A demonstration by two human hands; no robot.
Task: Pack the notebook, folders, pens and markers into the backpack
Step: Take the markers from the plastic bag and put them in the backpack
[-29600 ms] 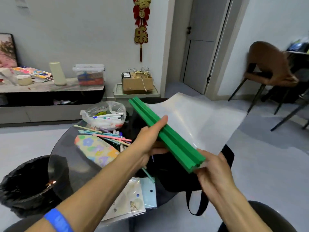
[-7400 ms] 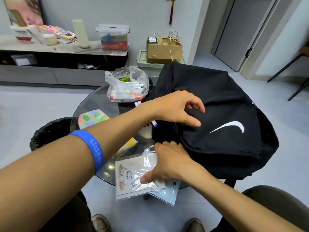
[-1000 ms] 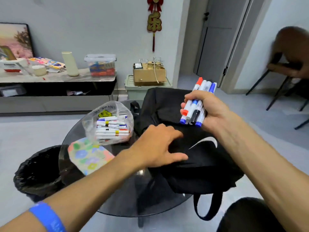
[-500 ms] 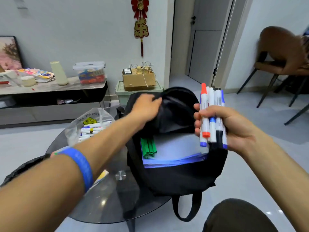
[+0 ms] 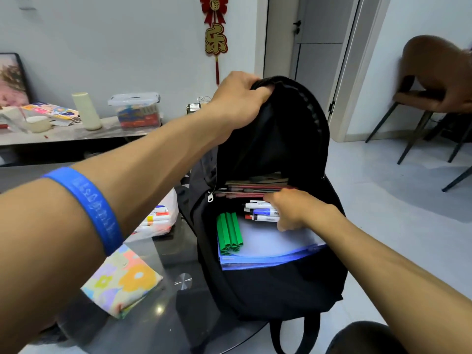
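- Backpack (image 5: 268, 290): black, stood upright on glass table (image 5: 178, 251), main compartment unzipped.
- Folders (image 5: 270, 245): clear and blue, green spines, lodged inside backpack.
- Left hand (image 5: 237, 100): clenched round top flap, held up.
- Right hand (image 5: 296, 209): inside opening, fingers curled around markers (image 5: 260, 213).
- Floral pouch (image 5: 122, 279): flat on table, left of backpack.
- Plastic bag (image 5: 161, 218) of more markers: beside backpack.

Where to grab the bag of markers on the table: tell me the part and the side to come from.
Grip the plastic bag of markers by its bunched upper film, coming from above with the fingers, since its mouth side is hidden behind the left forearm. It slumps on the glass table left of the backpack, markers lying flat inside, so a side pinch would slip.
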